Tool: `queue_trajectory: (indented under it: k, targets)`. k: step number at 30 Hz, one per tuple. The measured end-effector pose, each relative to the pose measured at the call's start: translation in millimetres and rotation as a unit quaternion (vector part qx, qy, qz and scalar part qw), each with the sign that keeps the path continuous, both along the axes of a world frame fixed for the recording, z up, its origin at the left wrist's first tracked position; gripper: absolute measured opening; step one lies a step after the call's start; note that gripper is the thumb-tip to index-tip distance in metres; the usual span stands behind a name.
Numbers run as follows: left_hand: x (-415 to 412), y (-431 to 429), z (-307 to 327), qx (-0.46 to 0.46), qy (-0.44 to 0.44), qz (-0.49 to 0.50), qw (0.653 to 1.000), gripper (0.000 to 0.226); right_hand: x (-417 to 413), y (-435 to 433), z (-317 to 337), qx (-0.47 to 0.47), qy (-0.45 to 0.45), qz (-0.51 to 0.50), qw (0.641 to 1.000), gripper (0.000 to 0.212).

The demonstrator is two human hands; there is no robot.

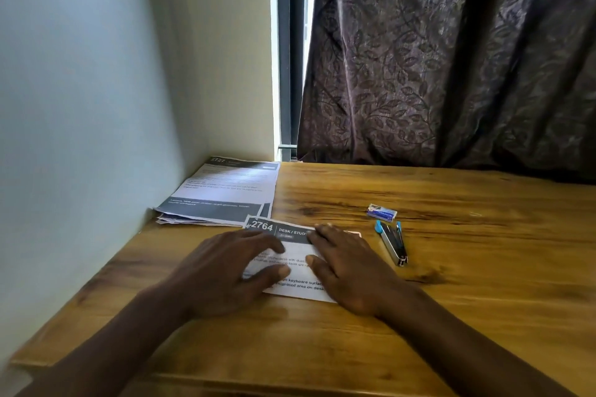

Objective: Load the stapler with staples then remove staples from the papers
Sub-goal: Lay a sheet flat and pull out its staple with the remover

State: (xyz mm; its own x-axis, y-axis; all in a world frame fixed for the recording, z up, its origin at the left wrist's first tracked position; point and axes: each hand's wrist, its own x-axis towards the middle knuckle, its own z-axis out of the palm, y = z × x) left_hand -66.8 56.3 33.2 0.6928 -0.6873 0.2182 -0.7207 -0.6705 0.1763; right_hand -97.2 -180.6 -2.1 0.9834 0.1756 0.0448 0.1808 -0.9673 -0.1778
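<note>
A printed paper (292, 263) headed "2764" lies on the wooden desk in front of me. My left hand (222, 274) rests flat on its left part, fingers spread. My right hand (348, 271) lies flat on its right part. A small stapler (394, 243) with blue ends and a metal body lies open to the right of my right hand, untouched. Just beyond it sits a small box of staples (381, 212). No staple on the paper can be made out.
A stack of printed papers (222, 193) lies in the far left corner against the wall (80, 138). A dark patterned curtain (451, 58) hangs behind the wooden desk (467, 284). The desk's front edge runs along the bottom.
</note>
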Motion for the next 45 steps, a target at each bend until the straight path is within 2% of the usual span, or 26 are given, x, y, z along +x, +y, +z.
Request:
queue_trajectory:
  k: [2,5,9,12,14,16,18,20,24,28,37,45]
  targets:
    - [2.2,-20.7,-4.5,0.009,0.019,-0.020,1.000,0.059,-0.1,1.2,-0.3,-0.009,0.000,0.001,1.000,0.060]
    - [11.1,-45.7,-16.6,0.094,0.070,-0.044,0.992,0.073,0.4,0.3,-1.3,-0.020,0.006,-0.003,1.000,0.061]
    - [28.5,-46.3,-24.9,0.151,0.090,-0.011,0.984,0.091,2.6,-0.2,-3.9,-0.031,0.008,-0.008,0.999,0.061]
    - [36.2,-35.7,-26.1,0.154,0.087,0.020,0.984,0.100,2.5,0.2,-3.9,-0.035,0.012,-0.009,0.999,0.062]
    - [36.7,-26.3,-28.9,0.124,0.076,0.038,0.989,0.104,2.4,-0.6,-3.1,-0.032,0.014,-0.008,0.999,0.062]
    - [32.3,-18.2,-29.2,0.047,0.055,0.032,0.997,0.095,2.3,-2.5,-3.3,-0.017,0.014,-0.004,1.000,0.063]
    - [26.9,-13.4,-28.7,-0.070,0.028,-0.012,0.997,0.066,1.1,-5.0,-2.3,0.001,0.019,0.005,1.000,0.064]
    - [22.7,-12.4,-29.3,-0.117,0.048,-0.053,0.991,0.046,-1.4,-7.0,-0.5,0.011,0.028,0.014,0.999,0.069]
    - [22.8,-10.7,-35.8,-0.094,0.082,-0.066,0.990,0.046,-8.2,-6.3,2.3,-0.020,0.031,0.058,0.998,0.078]
    - [22.6,-11.4,-38.2,-0.102,0.074,-0.072,0.989,0.046,-14.4,-7.4,5.5,-0.011,0.050,0.111,0.993,0.072]
    - [23.8,-9.4,-37.7,-0.079,0.076,-0.077,0.991,0.049,-29.6,-24.9,0.1,-0.021,0.045,0.133,0.990,0.066]
    - [22.2,-8.5,-35.8,-0.085,0.074,-0.082,0.990,0.045,-57.8,-46.1,0.2,0.069,0.046,0.109,0.991,0.059]
